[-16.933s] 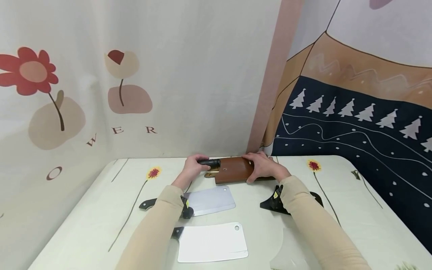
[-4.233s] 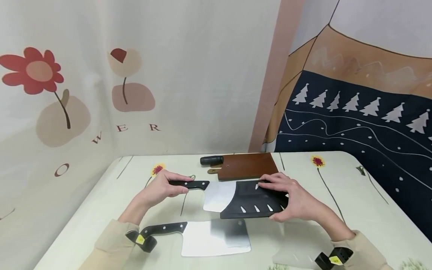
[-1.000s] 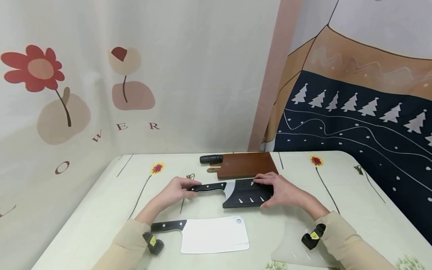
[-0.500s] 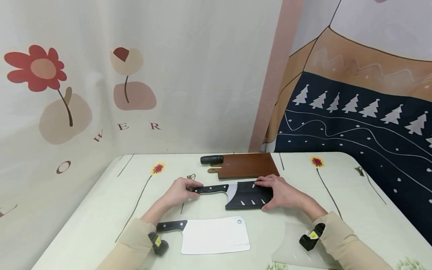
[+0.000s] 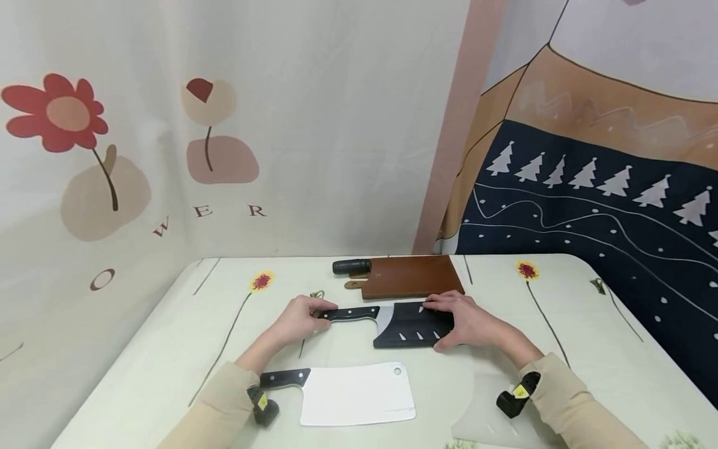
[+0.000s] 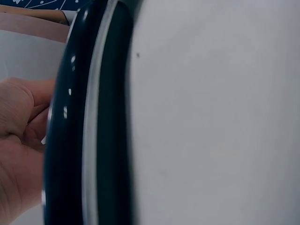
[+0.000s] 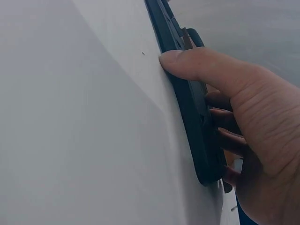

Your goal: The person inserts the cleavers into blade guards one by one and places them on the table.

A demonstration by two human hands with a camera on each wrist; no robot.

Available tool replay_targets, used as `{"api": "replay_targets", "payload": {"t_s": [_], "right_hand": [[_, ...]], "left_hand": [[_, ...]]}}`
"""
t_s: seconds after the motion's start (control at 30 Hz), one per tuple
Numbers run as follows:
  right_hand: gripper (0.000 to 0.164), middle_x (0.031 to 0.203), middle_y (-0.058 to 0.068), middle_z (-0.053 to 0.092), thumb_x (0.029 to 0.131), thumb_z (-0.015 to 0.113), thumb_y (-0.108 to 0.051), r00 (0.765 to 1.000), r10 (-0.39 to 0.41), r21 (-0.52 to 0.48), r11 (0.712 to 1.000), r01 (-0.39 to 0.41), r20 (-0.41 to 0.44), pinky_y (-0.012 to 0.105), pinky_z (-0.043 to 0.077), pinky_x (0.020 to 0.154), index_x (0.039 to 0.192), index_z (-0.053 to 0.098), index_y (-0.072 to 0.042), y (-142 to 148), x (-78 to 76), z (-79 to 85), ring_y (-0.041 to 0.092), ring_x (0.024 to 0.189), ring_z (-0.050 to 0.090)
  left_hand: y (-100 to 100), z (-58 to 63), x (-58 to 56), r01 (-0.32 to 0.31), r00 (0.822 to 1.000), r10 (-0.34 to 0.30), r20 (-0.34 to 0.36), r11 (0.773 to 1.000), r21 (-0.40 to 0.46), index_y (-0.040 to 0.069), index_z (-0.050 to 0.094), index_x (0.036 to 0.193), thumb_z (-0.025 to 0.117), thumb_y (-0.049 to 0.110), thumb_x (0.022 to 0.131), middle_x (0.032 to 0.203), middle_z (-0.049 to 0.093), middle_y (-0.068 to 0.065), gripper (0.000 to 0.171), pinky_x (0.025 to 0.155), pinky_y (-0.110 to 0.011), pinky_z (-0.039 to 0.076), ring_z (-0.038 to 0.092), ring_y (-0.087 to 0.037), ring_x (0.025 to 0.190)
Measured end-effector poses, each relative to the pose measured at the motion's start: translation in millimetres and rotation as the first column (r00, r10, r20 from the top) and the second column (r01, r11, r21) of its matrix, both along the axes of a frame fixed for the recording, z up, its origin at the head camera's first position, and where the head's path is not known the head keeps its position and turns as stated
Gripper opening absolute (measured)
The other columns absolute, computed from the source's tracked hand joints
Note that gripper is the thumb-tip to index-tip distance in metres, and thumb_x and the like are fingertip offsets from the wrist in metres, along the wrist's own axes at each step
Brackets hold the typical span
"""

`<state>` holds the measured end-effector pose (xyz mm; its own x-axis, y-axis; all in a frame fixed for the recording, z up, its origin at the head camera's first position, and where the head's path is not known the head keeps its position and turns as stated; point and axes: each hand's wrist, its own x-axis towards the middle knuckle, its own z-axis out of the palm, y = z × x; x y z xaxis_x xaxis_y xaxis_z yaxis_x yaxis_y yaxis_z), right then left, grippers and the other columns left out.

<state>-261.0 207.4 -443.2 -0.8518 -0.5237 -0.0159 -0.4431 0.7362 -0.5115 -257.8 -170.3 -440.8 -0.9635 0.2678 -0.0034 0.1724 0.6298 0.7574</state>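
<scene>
A cleaver with a black riveted handle (image 5: 350,313) lies across the middle of the table, its blade almost wholly inside a black slotted blade sheath (image 5: 412,327). My left hand (image 5: 300,319) pinches the end of that handle between thumb and fingers. Around the sheath's right end my right hand (image 5: 468,321) keeps its grip, and in the right wrist view the thumb (image 7: 187,64) presses along one edge of it. Nearer to me lies a second, bare cleaver (image 5: 359,393). Its black handle (image 6: 70,131) seems to fill much of the left wrist view, very close and blurred.
Behind the hands, a brown leather sheath (image 5: 415,276) with a black-handled knife (image 5: 351,267) in it lies along the table's back edge. A translucent white sheath (image 5: 493,415) lies front right, partly under the right wrist. A printed curtain (image 5: 336,125) hangs directly behind the table.
Earlier both hands were at the brown sheath; then they held the cleaver raised with part of its blade bare. Now the black sheath covers nearly all the blade, lower down. Hands barely moved this last half second.
</scene>
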Motion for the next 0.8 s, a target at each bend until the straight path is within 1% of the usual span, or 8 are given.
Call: {"api": "replay_targets", "payload": {"t_s": [0.1, 0.2, 0.3, 0.4, 0.5, 0.6, 0.7, 0.8], "right_hand": [[0.086, 0.150, 0.016, 0.052, 0.069, 0.093, -0.036, 1.000, 0.007, -0.003, 1.000, -0.007, 0.008, 0.066, 0.031, 0.108, 0.143, 0.060, -0.007, 2.5, -0.5, 0.9, 0.040, 0.139, 0.037], [0.085, 0.152, 0.017, 0.049, 0.070, 0.093, -0.037, 1.000, 0.011, -0.010, 1.000, -0.011, 0.012, 0.066, 0.034, 0.108, 0.143, 0.060, -0.007, 5.1, 0.2, 4.4, 0.041, 0.139, 0.037], [0.083, 0.152, 0.019, 0.048, 0.072, 0.093, -0.036, 1.000, 0.001, -0.011, 1.000, -0.001, -0.007, 0.066, 0.034, 0.108, 0.142, 0.061, -0.007, 10.2, 4.9, 12.1, 0.044, 0.139, 0.037], [0.080, 0.150, 0.020, 0.051, 0.073, 0.092, -0.034, 0.999, -0.002, -0.013, 1.000, 0.001, -0.046, 0.068, 0.033, 0.108, 0.141, 0.061, -0.006, 17.7, 13.6, 22.3, 0.047, 0.138, 0.040], [0.078, 0.146, 0.019, 0.055, 0.074, 0.091, -0.033, 0.998, 0.002, -0.028, 1.000, -0.004, -0.059, 0.066, 0.037, 0.105, 0.141, 0.061, -0.005, 26.0, 24.6, 31.4, 0.046, 0.134, 0.045], [0.079, 0.145, 0.014, 0.057, 0.075, 0.091, -0.034, 1.000, -0.012, -0.049, 0.999, 0.012, -0.018, 0.062, 0.043, 0.102, 0.143, 0.060, -0.008, 35.3, 37.2, 37.7, 0.042, 0.132, 0.048], [0.081, 0.145, 0.011, 0.058, 0.076, 0.091, -0.036, 1.000, -0.014, -0.059, 0.998, 0.016, 0.027, 0.060, 0.045, 0.101, 0.145, 0.058, -0.011, 45.6, 51.6, 39.3, 0.040, 0.132, 0.049], [0.082, 0.143, 0.012, 0.058, 0.076, 0.091, -0.040, 0.999, 0.025, -0.046, 0.999, -0.024, 0.025, 0.054, 0.048, 0.100, 0.145, 0.058, -0.012, 57.1, 67.0, 36.4, 0.038, 0.129, 0.051]], "left_hand": [[0.9, 1.8, -0.4, 0.009, 1.000, -0.009, 0.010, 1.000, 0.001, 0.004, 0.076, 0.117, 0.077, -0.005, 0.083, 0.119, 0.073, -0.012, 0.035, 0.108, -0.053, 0.042, 0.060, -0.036, 0.122], [-1.4, 4.7, 0.2, 0.024, 1.000, -0.024, 0.018, 0.999, -0.022, 0.004, 0.074, 0.123, 0.078, -0.003, 0.083, 0.125, 0.071, -0.012, 0.041, 0.109, -0.055, 0.041, 0.058, -0.036, 0.126], [-10.1, 10.1, 2.7, 0.037, 0.999, -0.036, 0.019, 0.999, -0.030, 0.003, 0.070, 0.129, 0.080, 0.001, 0.083, 0.130, 0.068, -0.013, 0.047, 0.106, -0.055, 0.043, 0.057, -0.037, 0.126], [-24.3, 18.0, 8.1, 0.056, 0.998, -0.056, -0.014, 0.998, -0.019, 0.001, 0.067, 0.132, 0.080, 0.004, 0.084, 0.132, 0.066, -0.016, 0.050, 0.099, -0.054, 0.048, 0.058, -0.037, 0.123], [-39.5, 26.5, 17.2, 0.066, 0.996, -0.067, -0.055, 0.998, -0.010, 0.001, 0.066, 0.133, 0.080, 0.006, 0.085, 0.130, 0.067, -0.015, 0.050, 0.093, -0.050, 0.052, 0.059, -0.035, 0.120], [-53.4, 33.2, 29.5, 0.069, 0.995, -0.069, -0.069, 0.998, -0.004, 0.001, 0.067, 0.132, 0.080, 0.008, 0.086, 0.129, 0.068, -0.013, 0.049, 0.091, -0.047, 0.052, 0.060, -0.034, 0.118], [-66.1, 35.6, 44.8, 0.073, 0.996, -0.072, -0.047, 0.997, 0.007, 0.000, 0.067, 0.132, 0.081, 0.010, 0.086, 0.129, 0.069, -0.013, 0.050, 0.092, -0.046, 0.051, 0.060, -0.034, 0.118], [-78.3, 33.8, 60.0, 0.087, 0.996, -0.087, -0.022, 0.996, 0.010, 0.000, 0.067, 0.132, 0.082, 0.013, 0.085, 0.128, 0.069, -0.012, 0.050, 0.092, -0.045, 0.051, 0.061, -0.033, 0.118]]}}
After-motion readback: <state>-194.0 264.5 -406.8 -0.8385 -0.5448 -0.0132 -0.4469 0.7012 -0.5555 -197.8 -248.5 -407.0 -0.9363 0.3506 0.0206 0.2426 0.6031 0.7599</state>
